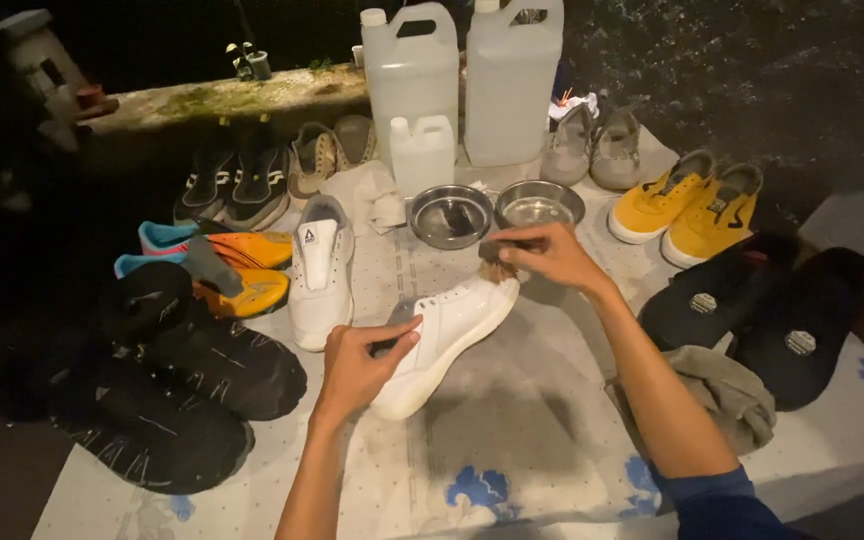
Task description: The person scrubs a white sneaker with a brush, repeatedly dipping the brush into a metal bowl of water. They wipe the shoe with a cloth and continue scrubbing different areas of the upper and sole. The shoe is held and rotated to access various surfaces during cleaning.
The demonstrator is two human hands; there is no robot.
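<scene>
The left hand [357, 365] has its grip clamped on the heel end of a white leather sneaker [447, 340], which lies on its side in the middle of a pale patterned cloth [522, 440] spread on the ground. The right hand [552, 255] is closed around a small dark brush [500, 252] pressed to the sneaker's toe. Just beyond sit two round steel bowls [450, 215], then three translucent plastic jugs [412, 75]. A matching white sneaker [319, 275] lies to the left, yellow canvas shoes [687, 205] to the right.
</scene>
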